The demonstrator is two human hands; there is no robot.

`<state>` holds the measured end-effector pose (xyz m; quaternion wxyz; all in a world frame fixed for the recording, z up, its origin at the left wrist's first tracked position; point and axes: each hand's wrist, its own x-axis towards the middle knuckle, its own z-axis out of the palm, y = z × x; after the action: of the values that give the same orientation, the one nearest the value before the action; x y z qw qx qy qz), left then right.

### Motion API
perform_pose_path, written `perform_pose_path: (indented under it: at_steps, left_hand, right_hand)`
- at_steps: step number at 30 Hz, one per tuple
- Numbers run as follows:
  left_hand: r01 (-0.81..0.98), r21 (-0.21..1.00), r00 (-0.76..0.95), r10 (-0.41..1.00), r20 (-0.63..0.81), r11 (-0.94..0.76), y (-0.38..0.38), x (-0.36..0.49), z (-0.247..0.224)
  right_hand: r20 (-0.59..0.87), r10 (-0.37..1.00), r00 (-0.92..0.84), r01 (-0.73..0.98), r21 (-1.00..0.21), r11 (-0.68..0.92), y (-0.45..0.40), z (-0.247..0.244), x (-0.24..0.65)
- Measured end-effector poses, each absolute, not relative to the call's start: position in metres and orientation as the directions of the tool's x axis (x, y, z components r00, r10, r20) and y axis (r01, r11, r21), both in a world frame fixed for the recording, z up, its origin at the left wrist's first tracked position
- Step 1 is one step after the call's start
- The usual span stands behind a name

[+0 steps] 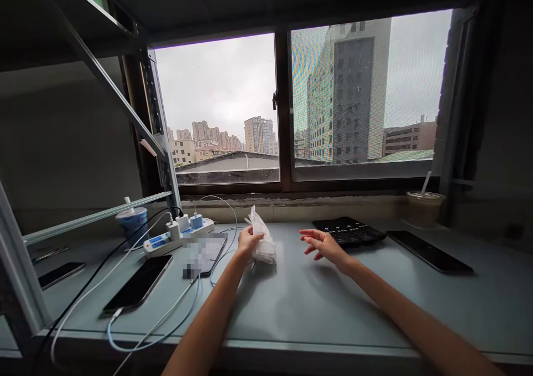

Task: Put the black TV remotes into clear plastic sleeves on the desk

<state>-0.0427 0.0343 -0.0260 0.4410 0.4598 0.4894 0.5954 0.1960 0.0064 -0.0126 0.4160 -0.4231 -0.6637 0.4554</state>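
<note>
Your left hand (249, 239) is pinching a crumpled white bundle (265, 247) toward the worktop's (316, 309) back edge; your right hand (325, 246) is hanging part-open, holding nothing. Your left forearm (214, 315) is lying near the blue cable (125, 349): snagging it could drag the plugged-in phone (139, 284) off the front edge.

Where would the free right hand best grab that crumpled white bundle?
Probably by the lower right edge of the crumpled white bundle, pinched gently from the right: the left hand grips its left side, that edge sticks out uncovered, and the open right hand is on that side.
</note>
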Motion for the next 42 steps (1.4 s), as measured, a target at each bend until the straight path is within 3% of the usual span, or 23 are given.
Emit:
perform_pose_path:
  at_steps: [7, 15, 20, 24, 28, 34, 38, 42]
  left_hand:
    - [-0.04, 0.988, -0.425, 0.898, 0.116, -0.147, 0.033, -0.041, -0.022]
    - [-0.121, 0.985, -0.387, 0.92, 0.068, -0.124, 0.031, -0.038, -0.019]
    - [0.177, 0.971, -0.49, 0.842, 0.227, -0.159, 0.027, -0.041, -0.012]
    - [0.558, 0.813, -0.391, 0.812, 0.434, -0.166, 0.021, -0.047, -0.007]
    - [0.83, 0.546, -0.181, 0.869, 0.46, -0.116, 0.016, -0.044, -0.01]
    - [0.904, 0.385, -0.008, 0.894, 0.449, -0.186, 0.014, -0.039, -0.013]
    - [0.94, 0.277, 0.084, 0.92, 0.384, -0.202, 0.013, -0.038, -0.012]
    - [0.955, 0.244, 0.076, 0.932, 0.355, -0.171, 0.009, -0.037, -0.01]
  right_hand:
    - [0.193, 0.946, -0.262, 0.173, -0.955, 0.242, 0.01, -0.013, 0.201]
    - [0.197, 0.949, -0.247, 0.186, -0.951, 0.246, 0.007, -0.01, 0.201]
    - [0.22, 0.947, -0.235, 0.209, -0.94, 0.27, 0.011, -0.012, 0.202]
    - [0.311, 0.934, -0.178, 0.412, -0.838, 0.357, 0.017, -0.016, 0.205]
    - [0.415, 0.907, -0.071, 0.648, -0.672, 0.358, 0.025, -0.02, 0.213]
    - [0.469, 0.882, -0.04, 0.739, -0.581, 0.342, 0.034, -0.023, 0.225]
    - [0.431, 0.902, 0.004, 0.859, -0.463, 0.218, 0.036, -0.025, 0.228]
    - [0.388, 0.92, 0.059, 0.924, -0.371, 0.097, 0.038, -0.027, 0.231]
